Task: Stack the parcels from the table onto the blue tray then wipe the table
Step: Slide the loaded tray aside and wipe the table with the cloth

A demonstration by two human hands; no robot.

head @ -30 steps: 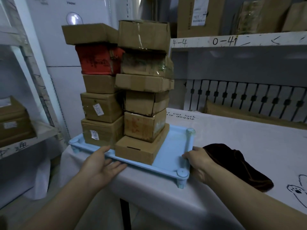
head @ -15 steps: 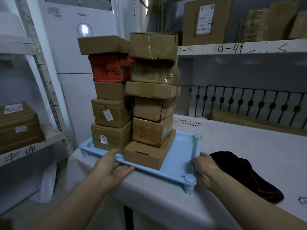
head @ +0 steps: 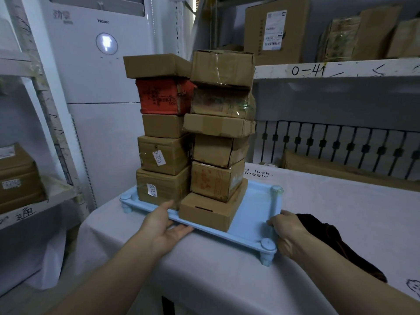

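The blue tray (head: 256, 214) stands on short legs at the left end of the white-covered table (head: 345, 201). Two tall stacks of cardboard parcels rise from it: the left stack (head: 163, 155) has a red parcel (head: 161, 96) near its top, and the right stack (head: 218, 146) leans slightly and rests on a flat box. My left hand (head: 163, 226) holds the tray's front edge, thumb on top and fingers under the rim. My right hand (head: 288, 233) grips the tray's right edge near the front corner leg. A dark cloth (head: 329, 237) lies crumpled on the table just right of that hand.
A white standing air conditioner (head: 102, 87) is behind the tray. Shelving with boxes (head: 18, 176) stands at the left. A wall shelf (head: 341, 69) marked 0-41 carries more cartons at the upper right. A flat carton (head: 341, 169) lies along the table's far edge.
Both hands keep the same hold on the tray. My view has tilted and shifted, so the stacks sit lower and further right in the frame. The parcels have not shifted on the tray.
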